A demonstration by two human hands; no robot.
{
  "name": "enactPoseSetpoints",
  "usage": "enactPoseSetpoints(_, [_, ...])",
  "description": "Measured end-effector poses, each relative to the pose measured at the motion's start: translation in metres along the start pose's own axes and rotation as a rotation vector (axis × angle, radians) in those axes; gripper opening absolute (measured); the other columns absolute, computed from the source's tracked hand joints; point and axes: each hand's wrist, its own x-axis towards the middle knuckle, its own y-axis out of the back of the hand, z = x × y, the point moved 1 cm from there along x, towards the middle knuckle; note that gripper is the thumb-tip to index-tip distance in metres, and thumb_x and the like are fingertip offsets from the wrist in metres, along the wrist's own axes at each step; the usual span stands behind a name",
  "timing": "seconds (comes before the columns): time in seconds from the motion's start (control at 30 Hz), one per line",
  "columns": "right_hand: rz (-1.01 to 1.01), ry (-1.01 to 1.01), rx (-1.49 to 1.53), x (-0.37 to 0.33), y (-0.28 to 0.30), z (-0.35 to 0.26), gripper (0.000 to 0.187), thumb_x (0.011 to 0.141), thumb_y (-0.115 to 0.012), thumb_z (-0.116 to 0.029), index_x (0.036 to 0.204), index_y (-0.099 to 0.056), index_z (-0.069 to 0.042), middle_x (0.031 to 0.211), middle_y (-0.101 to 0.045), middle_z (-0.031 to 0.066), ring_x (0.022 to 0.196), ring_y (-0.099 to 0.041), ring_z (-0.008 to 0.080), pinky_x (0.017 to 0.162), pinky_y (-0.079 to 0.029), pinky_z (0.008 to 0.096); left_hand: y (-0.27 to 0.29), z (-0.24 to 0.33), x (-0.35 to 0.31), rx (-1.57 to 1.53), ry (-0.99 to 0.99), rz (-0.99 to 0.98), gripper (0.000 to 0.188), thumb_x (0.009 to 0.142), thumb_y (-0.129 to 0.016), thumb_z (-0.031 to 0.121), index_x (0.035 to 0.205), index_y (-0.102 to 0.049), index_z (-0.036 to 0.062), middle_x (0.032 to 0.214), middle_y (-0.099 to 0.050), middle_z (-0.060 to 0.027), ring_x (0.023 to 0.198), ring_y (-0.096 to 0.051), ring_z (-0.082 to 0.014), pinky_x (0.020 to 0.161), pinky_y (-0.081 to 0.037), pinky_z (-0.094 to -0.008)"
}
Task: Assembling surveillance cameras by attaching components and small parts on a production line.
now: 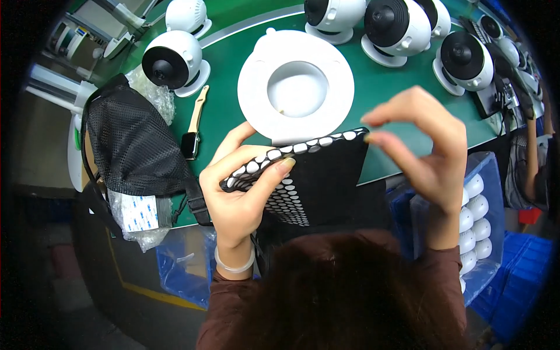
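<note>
A black sheet with rows of white round dots point(286, 198) is held up and bent in front of me, its dotted upper edge rising toward the right. My left hand point(239, 201) is closed on its left part, thumb on the near face and fingers behind. By the sheet's upper right corner, my right hand point(429, 146) has its thumb and forefinger apart, with a gap between their tips. Whether the thumb touches the corner is hard to tell. Just beyond the sheet, a white round housing with a round recess point(254, 87) lies on the green bench point(224, 58).
Several white camera-like units with black round fronts, such as one at the left point(169, 61), stand along the bench. A black mesh bag point(137, 137) and a watch point(191, 143) lie at left. Bins at right include one with white domes point(475, 224). Another person point(531, 157) is far right.
</note>
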Motion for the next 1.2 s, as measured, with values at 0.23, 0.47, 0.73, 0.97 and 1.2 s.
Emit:
enactPoseSetpoints(0.23, [0.018, -0.030, -0.099, -0.007, -0.004, -0.010, 0.017, 0.058, -0.067, 0.004, 0.073, -0.060, 0.000, 0.069, -0.059, 0.0083, 0.063, -0.055, 0.0197, 0.057, -0.042, 0.0256, 0.000, -0.001, 0.003, -0.017, 0.017, -0.034, 0.018, 0.058, -0.070, -0.003, 0.075, -0.062, -0.0053, 0.089, -0.059, -0.0175, 0.080, -0.057, -0.0180, 0.070, -0.041, -0.0240])
enactPoseSetpoints(0.47, [0.082, 0.117, -0.331, -0.010, -0.008, -0.016, 0.019, 0.057, -0.067, 0.005, 0.073, -0.059, -0.002, 0.067, -0.058, 0.0080, 0.061, -0.055, 0.0200, 0.053, -0.043, 0.0259, 0.000, 0.004, 0.003, -0.024, 0.083, -0.011, 0.019, 0.059, -0.069, -0.004, 0.077, -0.062, -0.0054, 0.087, -0.059, -0.0136, 0.075, -0.056, -0.0150, 0.068, -0.042, -0.0219])
enactPoseSetpoints(0.73, [-0.075, 0.163, -0.600, -0.009, 0.005, -0.048, 0.022, 0.054, -0.062, -0.006, 0.075, -0.060, -0.004, 0.068, -0.056, 0.0073, 0.064, -0.055, 0.0224, 0.054, -0.045, 0.0300, -0.004, 0.006, 0.009, -0.124, 0.111, -0.039, 0.016, 0.062, -0.067, -0.007, 0.077, -0.062, -0.0056, 0.082, -0.059, -0.0099, 0.072, -0.056, -0.0119, 0.065, -0.041, -0.0198])
enactPoseSetpoints(0.97, [0.175, 0.018, -0.018, 0.010, -0.016, -0.036, 0.009, 0.068, -0.058, 0.008, 0.076, -0.057, 0.005, 0.078, -0.059, 0.0126, 0.071, -0.057, 0.0211, 0.065, -0.045, 0.0294, -0.009, 0.002, 0.005, 0.209, -0.096, -0.138, 0.018, 0.059, -0.069, -0.002, 0.075, -0.062, -0.0024, 0.092, -0.058, -0.0162, 0.083, -0.056, -0.0259, 0.074, -0.042, -0.0297])
enactPoseSetpoints(1.2, [0.175, -0.200, 0.106, 0.021, -0.049, -0.025, 0.006, 0.070, -0.063, -0.002, 0.075, -0.060, 0.001, 0.069, -0.061, 0.0041, 0.061, -0.052, 0.0078, 0.057, -0.041, 0.0191, -0.014, 0.002, 0.006, 0.223, -0.194, -0.158, 0.015, 0.059, -0.067, -0.002, 0.073, -0.062, -0.0008, 0.087, -0.060, -0.0132, 0.080, -0.055, -0.0255, 0.070, -0.043, -0.0289])
